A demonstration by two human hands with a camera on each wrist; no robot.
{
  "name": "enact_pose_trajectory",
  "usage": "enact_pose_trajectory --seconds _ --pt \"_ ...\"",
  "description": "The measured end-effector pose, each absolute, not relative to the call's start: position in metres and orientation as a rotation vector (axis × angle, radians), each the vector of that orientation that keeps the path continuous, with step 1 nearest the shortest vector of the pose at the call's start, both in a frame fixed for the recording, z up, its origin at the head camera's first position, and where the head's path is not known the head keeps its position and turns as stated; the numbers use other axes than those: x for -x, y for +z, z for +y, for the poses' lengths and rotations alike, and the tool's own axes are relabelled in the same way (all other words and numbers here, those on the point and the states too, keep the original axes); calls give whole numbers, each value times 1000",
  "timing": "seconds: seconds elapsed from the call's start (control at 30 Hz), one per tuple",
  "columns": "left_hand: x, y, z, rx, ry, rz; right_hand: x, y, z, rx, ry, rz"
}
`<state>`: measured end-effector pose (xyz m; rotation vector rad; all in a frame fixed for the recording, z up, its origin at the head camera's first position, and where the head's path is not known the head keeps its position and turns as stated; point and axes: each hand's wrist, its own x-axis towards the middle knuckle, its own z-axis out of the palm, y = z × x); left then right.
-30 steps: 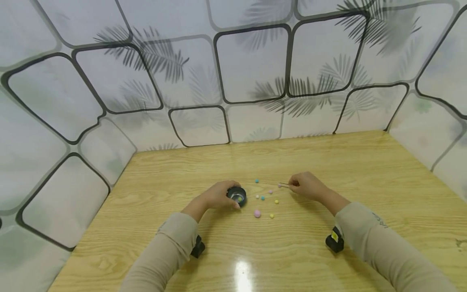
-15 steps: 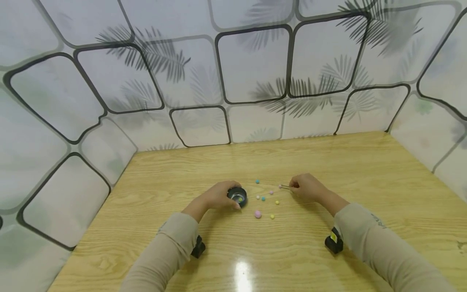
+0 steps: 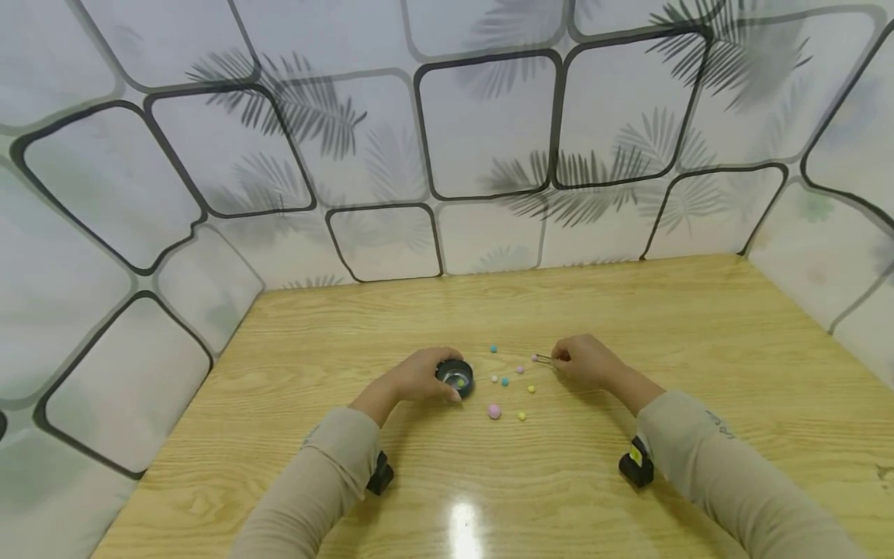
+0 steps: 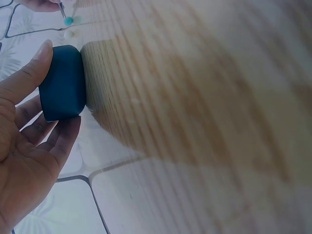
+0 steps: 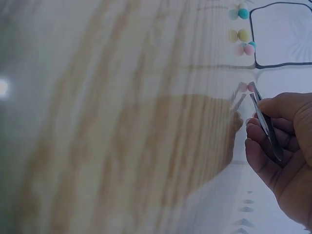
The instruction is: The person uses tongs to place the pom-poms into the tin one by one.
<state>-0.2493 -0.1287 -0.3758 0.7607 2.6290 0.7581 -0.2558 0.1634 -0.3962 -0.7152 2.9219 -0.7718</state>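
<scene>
Tweezers [image 5: 268, 127] at a tiny pink bead [image 5: 251, 87], a dark bowl [image 4: 63, 83] in the other hand

The tweezers are slim, shiny metal, pinched between the thumb and curled fingers of the right hand [image 3: 590, 361]. The smooth, round bead lies between their tips, about midway between the table's left and right edges; whether the tips squeeze it, I cannot tell. Closer to the left edge, the left hand [image 3: 419, 375] grasps the bowl, thumb and fingers on opposite sides. Its outer wall is matte, its inside glossy, with a yellow-green bead [image 3: 461, 383] in it. Small beads [image 3: 531, 389] in blue, yellow, white and pink are scattered between the hands, with a large pink ball [image 3: 494, 411] toward the near side.

The table [image 3: 545, 481] has glossy, streaky wood grain. Its far edge meets a leaf-patterned covering [image 3: 482, 124], and broad stretches of wood run behind the hands and out to the right edge.

Compared with a second ago, the bowl and scattered beads lie in the same arrangement; the right hand has drifted very slightly toward the left edge.
</scene>
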Motion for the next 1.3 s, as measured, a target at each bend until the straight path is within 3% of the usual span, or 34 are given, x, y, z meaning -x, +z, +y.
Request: enact_pose_trajectory --seconds 1.3 --pt "249 -375 -127 -716 759 2616 252 -394 160 786 -822 2941"
